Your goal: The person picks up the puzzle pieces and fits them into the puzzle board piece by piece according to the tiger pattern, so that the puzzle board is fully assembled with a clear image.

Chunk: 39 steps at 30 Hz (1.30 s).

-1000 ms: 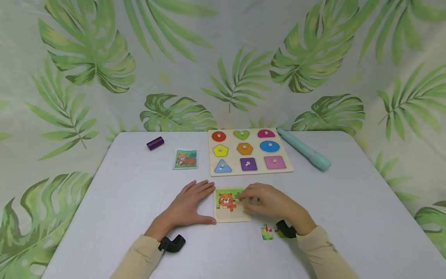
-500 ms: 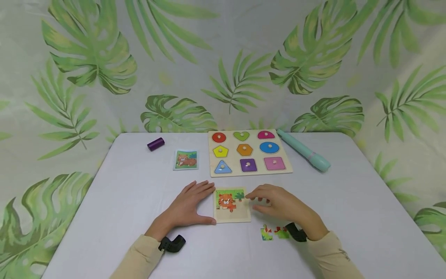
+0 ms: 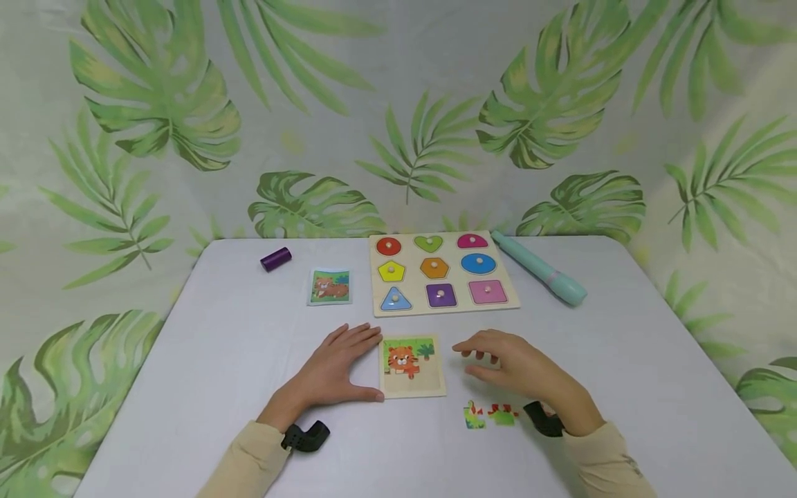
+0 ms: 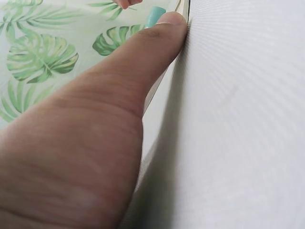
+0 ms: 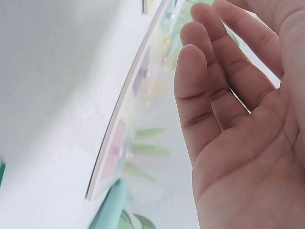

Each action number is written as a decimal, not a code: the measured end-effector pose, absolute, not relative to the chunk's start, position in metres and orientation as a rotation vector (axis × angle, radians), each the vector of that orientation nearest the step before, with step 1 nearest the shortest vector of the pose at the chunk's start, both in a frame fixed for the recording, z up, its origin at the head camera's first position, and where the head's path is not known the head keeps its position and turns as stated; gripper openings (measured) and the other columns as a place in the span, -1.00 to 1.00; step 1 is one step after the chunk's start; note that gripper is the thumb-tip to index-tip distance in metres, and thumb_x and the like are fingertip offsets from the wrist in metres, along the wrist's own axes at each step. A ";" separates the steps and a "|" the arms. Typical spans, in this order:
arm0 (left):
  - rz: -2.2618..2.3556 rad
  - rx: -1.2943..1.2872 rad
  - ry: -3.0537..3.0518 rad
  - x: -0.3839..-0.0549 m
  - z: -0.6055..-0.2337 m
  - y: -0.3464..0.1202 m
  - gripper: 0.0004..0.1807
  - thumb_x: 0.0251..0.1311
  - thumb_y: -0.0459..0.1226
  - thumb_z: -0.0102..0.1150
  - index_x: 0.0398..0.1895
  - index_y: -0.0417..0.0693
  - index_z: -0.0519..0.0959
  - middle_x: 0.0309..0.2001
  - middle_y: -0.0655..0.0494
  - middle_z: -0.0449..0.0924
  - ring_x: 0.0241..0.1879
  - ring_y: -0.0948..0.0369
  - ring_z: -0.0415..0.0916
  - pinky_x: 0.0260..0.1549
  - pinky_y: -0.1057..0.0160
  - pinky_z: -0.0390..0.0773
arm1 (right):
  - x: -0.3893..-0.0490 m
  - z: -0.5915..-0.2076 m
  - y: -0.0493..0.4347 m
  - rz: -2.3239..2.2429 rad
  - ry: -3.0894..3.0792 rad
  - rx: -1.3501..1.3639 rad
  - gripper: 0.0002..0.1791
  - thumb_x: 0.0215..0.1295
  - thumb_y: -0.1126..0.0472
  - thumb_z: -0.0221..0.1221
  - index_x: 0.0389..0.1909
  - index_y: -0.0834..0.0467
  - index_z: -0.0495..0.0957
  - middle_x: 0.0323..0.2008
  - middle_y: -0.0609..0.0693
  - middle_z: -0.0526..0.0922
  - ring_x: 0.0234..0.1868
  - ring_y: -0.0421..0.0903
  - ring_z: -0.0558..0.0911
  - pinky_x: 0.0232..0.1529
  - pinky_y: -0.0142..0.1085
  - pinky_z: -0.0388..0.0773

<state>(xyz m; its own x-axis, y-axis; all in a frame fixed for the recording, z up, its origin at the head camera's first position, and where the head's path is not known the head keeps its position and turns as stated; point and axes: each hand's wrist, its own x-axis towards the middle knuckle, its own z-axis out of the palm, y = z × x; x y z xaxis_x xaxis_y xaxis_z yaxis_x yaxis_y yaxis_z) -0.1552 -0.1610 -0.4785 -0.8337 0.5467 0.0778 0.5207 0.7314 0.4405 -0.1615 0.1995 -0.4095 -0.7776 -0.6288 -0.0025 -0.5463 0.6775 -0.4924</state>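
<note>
Tiger puzzle (image 3: 425,379): flat on the white tabletop (image 3: 218,332), right between the hands. Upper part's got pieces in it, the bottom is mostly bare wood.
Left hand (image 3: 331,370): at the puzzle's 9 o'clock, fingertips by the far corner, thumb at the near one. Pretty sure that's bracing so the thing doesn't slide.
Left grip: not clamped on anything, fingers straightish, thumb spread well apart from them.
Right hand (image 3: 509,356): over at 3 o'clock, not touching the puzzle. Fingers bent a little and aimed at 9, palm facing the wrist cam.
Right grip: nothing in it, thumb and fingers apart.
Loose pieces (image 3: 501,416): at 4 o'clock, near the right wrist, I'd guess so that hand can reach them easily.
Tiger card (image 3: 331,287): between 10 and 11, picture up, maybe as something to look at.
Shape board (image 3: 415,286): just past 12, probably pushed back for elbow room.
</note>
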 end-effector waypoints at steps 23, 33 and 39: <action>0.690 0.874 2.873 -0.154 -0.478 -0.162 0.16 -0.01 0.48 0.29 0.59 0.08 0.27 0.60 0.20 0.19 0.63 0.14 0.01 0.63 -0.05 -0.11 | -0.153 -0.423 0.236 -0.895 2.803 -0.958 -0.62 0.35 0.17 0.38 0.16 0.03 0.67 -0.06 -0.15 0.74 -0.17 -0.29 0.58 -0.22 -0.39 0.66; 0.693 0.879 2.872 -0.153 -0.476 -0.163 0.16 0.00 0.46 0.30 0.59 0.07 0.27 0.60 0.19 0.20 0.62 0.13 0.02 0.63 -0.05 -0.11 | -0.151 -0.434 0.243 -0.937 2.850 -0.877 -0.60 0.28 0.17 0.43 0.14 -0.01 0.69 -0.10 -0.21 0.71 -0.20 -0.27 0.57 -0.25 -0.42 0.64; 0.688 0.874 2.866 -0.152 -0.474 -0.161 0.15 0.00 0.44 0.32 0.59 0.05 0.27 0.60 0.18 0.20 0.63 0.12 0.01 0.63 -0.05 -0.11 | -0.152 -0.438 0.252 -0.977 2.846 -0.892 -0.60 0.27 0.17 0.44 0.13 0.04 0.69 -0.09 -0.16 0.73 -0.18 -0.22 0.59 -0.24 -0.39 0.65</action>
